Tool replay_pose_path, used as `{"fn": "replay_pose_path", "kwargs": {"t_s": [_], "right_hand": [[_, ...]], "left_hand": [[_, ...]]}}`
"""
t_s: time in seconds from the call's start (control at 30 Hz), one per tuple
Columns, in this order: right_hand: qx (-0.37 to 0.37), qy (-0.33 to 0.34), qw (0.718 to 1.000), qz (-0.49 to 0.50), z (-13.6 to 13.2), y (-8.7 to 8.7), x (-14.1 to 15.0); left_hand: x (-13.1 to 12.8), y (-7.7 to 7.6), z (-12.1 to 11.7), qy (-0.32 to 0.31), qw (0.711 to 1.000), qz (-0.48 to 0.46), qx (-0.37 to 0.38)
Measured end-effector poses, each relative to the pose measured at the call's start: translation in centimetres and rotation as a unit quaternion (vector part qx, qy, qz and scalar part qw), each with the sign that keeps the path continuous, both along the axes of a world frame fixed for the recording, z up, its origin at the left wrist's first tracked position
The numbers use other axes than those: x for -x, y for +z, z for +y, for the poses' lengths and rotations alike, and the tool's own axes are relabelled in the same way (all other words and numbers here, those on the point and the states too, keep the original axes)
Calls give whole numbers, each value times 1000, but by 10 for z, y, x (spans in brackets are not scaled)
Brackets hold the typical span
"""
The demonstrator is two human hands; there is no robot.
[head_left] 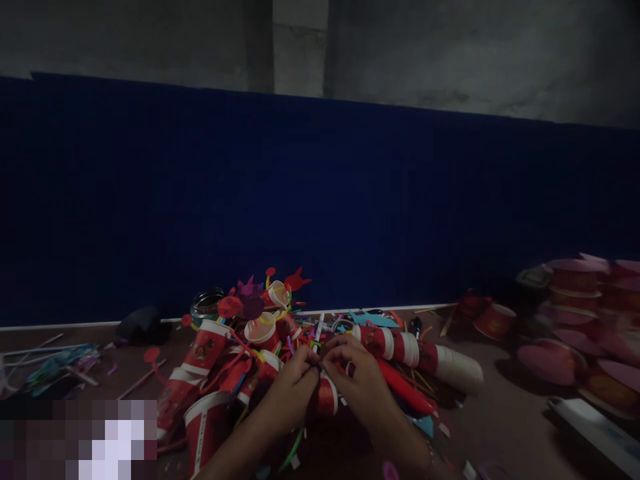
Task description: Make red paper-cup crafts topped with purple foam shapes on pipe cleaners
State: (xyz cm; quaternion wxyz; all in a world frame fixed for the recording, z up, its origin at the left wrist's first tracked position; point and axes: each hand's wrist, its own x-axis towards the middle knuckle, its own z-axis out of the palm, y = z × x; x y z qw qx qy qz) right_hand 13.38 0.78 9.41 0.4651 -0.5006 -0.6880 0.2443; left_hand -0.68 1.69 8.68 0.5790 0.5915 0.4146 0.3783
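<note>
My left hand [293,387] and my right hand [357,380] meet at the fingertips over a heap of red and white paper cups [220,373]. Both hands are closed in a pinch on a small dark piece between them; I cannot make out what it is. A red cup [327,397] lies just under the fingers. Coloured straws and paper shapes on sticks [250,303] poke out of the heap behind the hands. The scene is dim.
A row of stacked red and white cups [415,353] lies to the right of my hands. A glass jar [207,305] stands behind the heap. More cups with pink lids [575,313] sit at the far right. A dark blue board [320,200] backs the table.
</note>
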Motion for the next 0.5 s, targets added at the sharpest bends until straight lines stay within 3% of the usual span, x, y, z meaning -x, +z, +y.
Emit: {"fn": "replay_pose_path", "kwargs": {"t_s": [0.17, 0.37, 0.5], "right_hand": [[-53, -39, 997, -47, -3, 0, 3], [-129, -95, 973, -164, -7, -3, 5], [-130, -88, 978, -134, -5, -4, 4]], "left_hand": [[2, -6, 1, 6, 999, -29, 23], [0, -3, 1, 10, 995, -77, 63], [2, -7, 4, -2, 994, -101, 41]]}}
